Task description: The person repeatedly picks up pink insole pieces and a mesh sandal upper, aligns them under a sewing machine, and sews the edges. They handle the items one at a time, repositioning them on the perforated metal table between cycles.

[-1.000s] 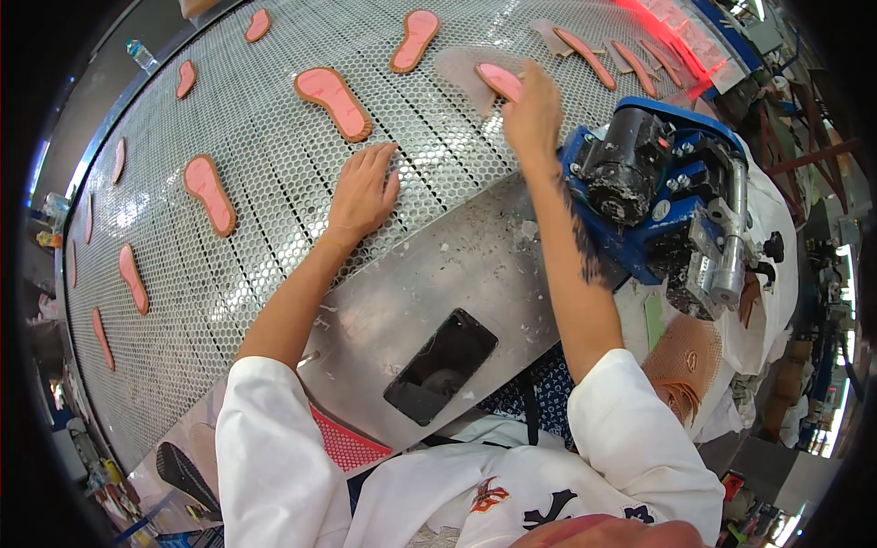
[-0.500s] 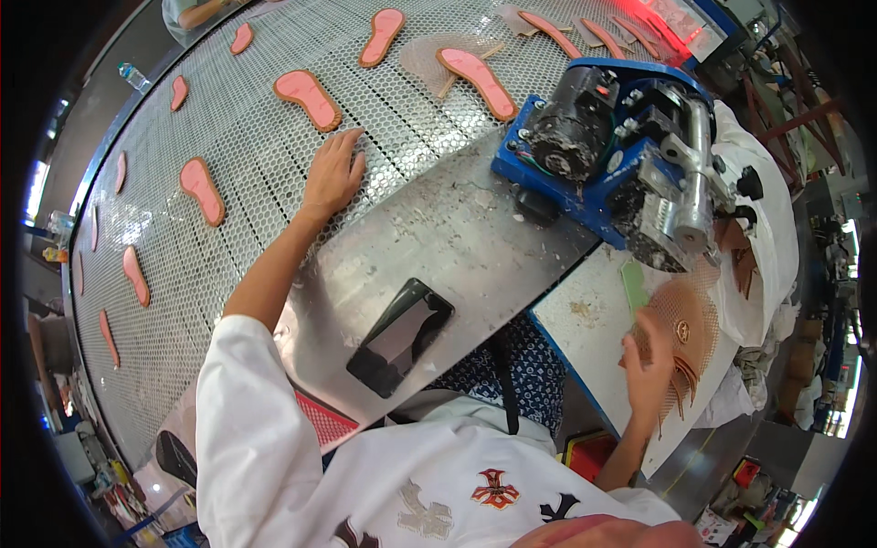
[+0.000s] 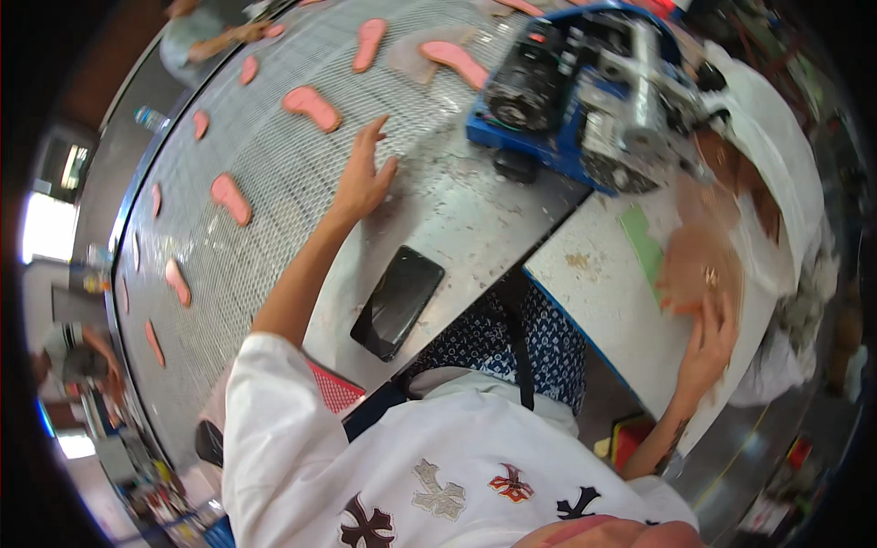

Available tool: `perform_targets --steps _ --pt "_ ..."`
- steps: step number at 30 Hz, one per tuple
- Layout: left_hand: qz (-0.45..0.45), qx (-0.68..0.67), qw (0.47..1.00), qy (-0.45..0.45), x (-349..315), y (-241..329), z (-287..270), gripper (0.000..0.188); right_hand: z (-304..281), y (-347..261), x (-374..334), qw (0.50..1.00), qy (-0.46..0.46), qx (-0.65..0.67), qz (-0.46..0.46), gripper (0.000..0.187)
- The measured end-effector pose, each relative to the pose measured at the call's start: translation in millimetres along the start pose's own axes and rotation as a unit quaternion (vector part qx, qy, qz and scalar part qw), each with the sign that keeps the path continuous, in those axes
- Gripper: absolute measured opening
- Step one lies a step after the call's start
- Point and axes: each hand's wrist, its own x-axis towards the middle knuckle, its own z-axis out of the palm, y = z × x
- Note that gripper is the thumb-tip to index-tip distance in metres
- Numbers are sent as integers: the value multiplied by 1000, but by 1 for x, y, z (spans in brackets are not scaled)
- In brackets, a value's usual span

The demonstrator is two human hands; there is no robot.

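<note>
My left hand [image 3: 365, 178] is open, fingers spread, above the edge where the metal plate [image 3: 457, 210] meets the mesh belt [image 3: 301, 183]. It holds nothing. Near its fingertips lies a pink insole [image 3: 312, 108] with a brown rim; another pink insole [image 3: 231, 199] rests farther left. On the right, my right hand [image 3: 708, 347] reaches out with stretched fingers at the near edge of some thin brown shoe pieces [image 3: 699, 260]. The pieces are blurred, and their contact with the fingertips is partly unclear. A green strip [image 3: 642, 247] lies beside them on the white side table [image 3: 585, 265].
A blue machine [image 3: 566, 100] with a motor and rollers stands on the plate ahead. A black phone [image 3: 399, 301] lies nearer me. A white sack [image 3: 758, 155] with brown pieces hangs at the right. Across the belt, another person's arm [image 3: 219, 44] reaches toward an insole.
My right hand has moved from the left side of the brown pieces to their near edge. My left hand's fingers have spread and lifted from the belt edge. The whole view has shifted.
</note>
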Motion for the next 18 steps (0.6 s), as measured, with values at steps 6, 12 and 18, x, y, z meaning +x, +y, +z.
perform_targets --steps 6,12,18 --pt "87 -106 988 -69 -27 92 15 57 -35 9 43 978 208 -13 15 26" --pt "142 -281 906 -282 -60 202 76 49 -53 -77 27 957 260 122 42 8" --pt "205 -415 818 -341 -104 219 131 70 -17 -135 3 903 61 390 -166 33"
